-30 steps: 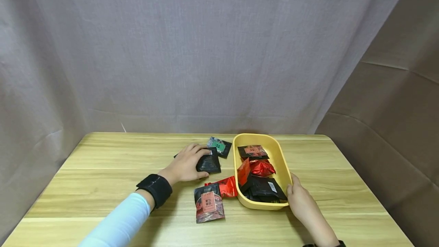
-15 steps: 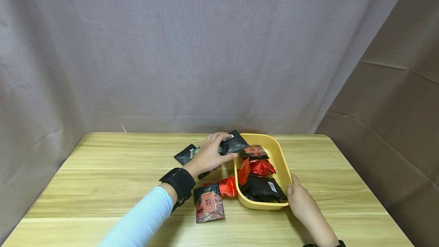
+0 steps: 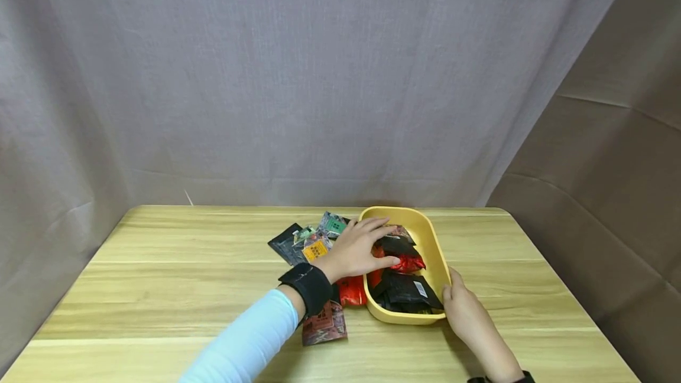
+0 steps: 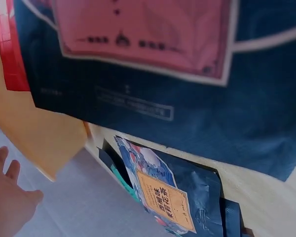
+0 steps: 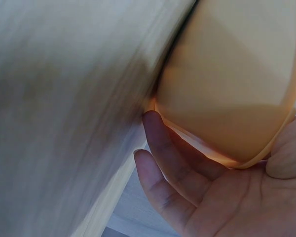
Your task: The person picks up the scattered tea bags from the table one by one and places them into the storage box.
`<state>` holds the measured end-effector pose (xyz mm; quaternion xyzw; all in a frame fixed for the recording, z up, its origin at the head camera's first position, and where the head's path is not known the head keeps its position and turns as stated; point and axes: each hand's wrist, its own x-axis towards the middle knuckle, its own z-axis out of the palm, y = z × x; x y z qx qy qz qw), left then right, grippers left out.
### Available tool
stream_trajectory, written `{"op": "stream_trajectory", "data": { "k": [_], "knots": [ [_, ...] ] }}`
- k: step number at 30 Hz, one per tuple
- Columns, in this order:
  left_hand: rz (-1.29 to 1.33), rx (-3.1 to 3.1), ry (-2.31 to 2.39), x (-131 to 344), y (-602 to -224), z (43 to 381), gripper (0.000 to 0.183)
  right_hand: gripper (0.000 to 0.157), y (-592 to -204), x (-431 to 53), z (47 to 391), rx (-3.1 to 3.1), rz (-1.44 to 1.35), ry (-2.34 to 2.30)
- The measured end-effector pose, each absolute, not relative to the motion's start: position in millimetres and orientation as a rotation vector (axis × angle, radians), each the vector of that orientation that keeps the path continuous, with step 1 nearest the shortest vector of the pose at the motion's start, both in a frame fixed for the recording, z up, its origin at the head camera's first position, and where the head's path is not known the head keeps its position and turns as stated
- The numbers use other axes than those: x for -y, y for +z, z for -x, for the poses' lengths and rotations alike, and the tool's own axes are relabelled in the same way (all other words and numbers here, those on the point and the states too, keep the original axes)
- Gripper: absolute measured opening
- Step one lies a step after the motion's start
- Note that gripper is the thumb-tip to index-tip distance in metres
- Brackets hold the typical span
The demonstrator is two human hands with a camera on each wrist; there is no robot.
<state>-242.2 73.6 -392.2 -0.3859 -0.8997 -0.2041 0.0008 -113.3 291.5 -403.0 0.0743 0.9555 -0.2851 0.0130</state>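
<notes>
My left hand (image 3: 355,251) reaches over the left side of a yellow plastic tub (image 3: 435,253), fingers spread. A black sachet (image 3: 396,246) lies in the tub just below these fingertips, over a red foil packet (image 3: 409,264). In the left wrist view the same hand (image 4: 11,200) shows nothing between its fingers. My right hand (image 3: 468,312) holds the tub's near right corner; in the right wrist view its thumb is at the rim and its fingers lie under the wall. Nearer in the tub is a black packet (image 3: 407,291) with a white label.
Left of the tub, several sachets lie on the wooden table (image 3: 159,288): a black one (image 3: 282,243), one with a yellow-orange label (image 3: 316,249), one with a green label (image 3: 333,224). Nearer are a red foil packet (image 3: 352,292) and a pink-labelled sachet (image 3: 326,328).
My left hand has gripped a black sachet from the pile, carried it right over the tub's edge and let it go inside. The right hand has stayed on the tub.
</notes>
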Motion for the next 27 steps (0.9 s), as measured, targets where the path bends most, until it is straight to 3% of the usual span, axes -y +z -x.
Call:
{"op": "stream_trajectory", "data": {
  "k": [8, 14, 27],
  "knots": [
    [1.207, 2.752, -0.767, -60, -390, 244, 0.073, 0.048, -404, -293, 113, -2.983, -0.229, -0.883],
    [1.180, 2.728, -0.671, -36, -385, 235, 0.064, 0.048, -404, -294, 113, -2.983, -0.234, -0.877],
    [1.027, 2.799, -0.440, 35, -389, 170, 0.077, 0.048, -403, -294, 112, -2.994, -0.204, -0.877]
  ]
}}
